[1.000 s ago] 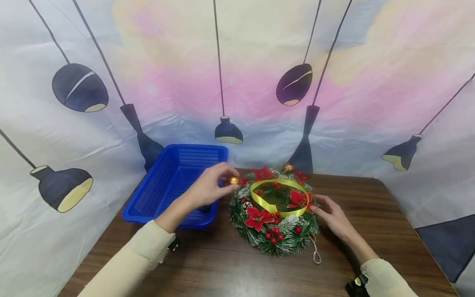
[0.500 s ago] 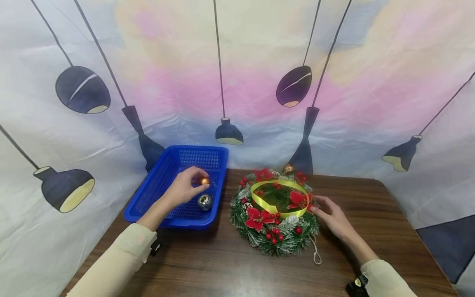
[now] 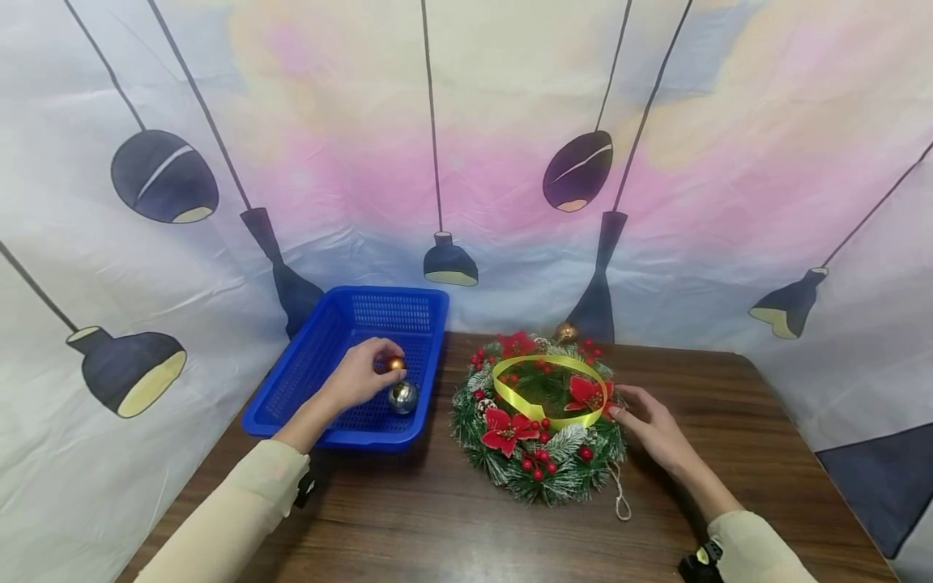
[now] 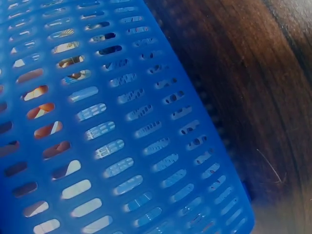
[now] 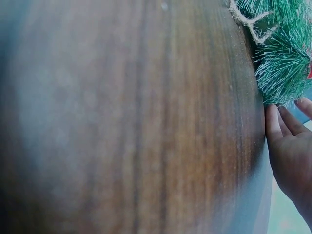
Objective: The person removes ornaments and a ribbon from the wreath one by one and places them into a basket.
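Inside the blue basket (image 3: 291, 372), my left hand (image 3: 355, 376) pinches a small gold bauble (image 3: 395, 364) between thumb and fingers. A silver bauble (image 3: 402, 397) lies in the basket just below it. My right hand (image 3: 652, 425) holds the right edge of a green Christmas wreath (image 3: 550, 483), thumb on top near a red poinsettia (image 3: 586, 393). From the right wrist, the fingertips meet the wreath's needles (image 5: 285, 73). The left wrist view is filled by the basket's slotted wall (image 4: 161, 131), which hides the left hand there.
A yellow ribbon (image 3: 521, 402) loops over the wreath's middle. Another gold bauble (image 3: 566, 333) sits at its back edge, and a twine loop (image 3: 622, 504) trails onto the brown table (image 3: 452, 518). A printed cloth backdrop (image 3: 496, 178) stands behind.
The left hand has carried the gold bauble left from beside the wreath into the basket, then slightly lower. The silver bauble has come into view. The right hand stays at the wreath.
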The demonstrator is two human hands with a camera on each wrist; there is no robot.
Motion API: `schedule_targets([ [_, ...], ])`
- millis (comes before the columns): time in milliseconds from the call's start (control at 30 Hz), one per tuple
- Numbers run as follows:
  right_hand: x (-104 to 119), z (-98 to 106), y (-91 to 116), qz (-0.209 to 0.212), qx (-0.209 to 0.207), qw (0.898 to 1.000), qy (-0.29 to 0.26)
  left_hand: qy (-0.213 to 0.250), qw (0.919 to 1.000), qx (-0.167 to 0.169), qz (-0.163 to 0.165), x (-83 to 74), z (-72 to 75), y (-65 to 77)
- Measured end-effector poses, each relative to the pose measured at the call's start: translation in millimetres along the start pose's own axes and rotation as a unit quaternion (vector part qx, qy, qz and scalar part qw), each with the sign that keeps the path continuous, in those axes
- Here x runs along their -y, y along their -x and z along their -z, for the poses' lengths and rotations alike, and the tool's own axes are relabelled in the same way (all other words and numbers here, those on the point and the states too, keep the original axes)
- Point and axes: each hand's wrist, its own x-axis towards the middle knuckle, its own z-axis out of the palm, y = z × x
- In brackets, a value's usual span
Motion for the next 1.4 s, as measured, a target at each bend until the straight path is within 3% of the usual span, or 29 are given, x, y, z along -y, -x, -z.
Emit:
schedule_targets([
  [467,0,0,0,-0.004,-0.001,1.0,0.002,0.008,0.9995,0.012,0.027,-6.1,-0.1,-1.3],
  [1067,-1,0,1,-0.002,0.0,1.0,0.001,0.025,0.9995,0.021,0.003,-20.5,-10.7,-11.1],
  [1400,0,0,1,-0.004,0.001,1.0,0.005,0.022,0.9991,0.033,0.016,-28.9,-14.0,-13.2],
])
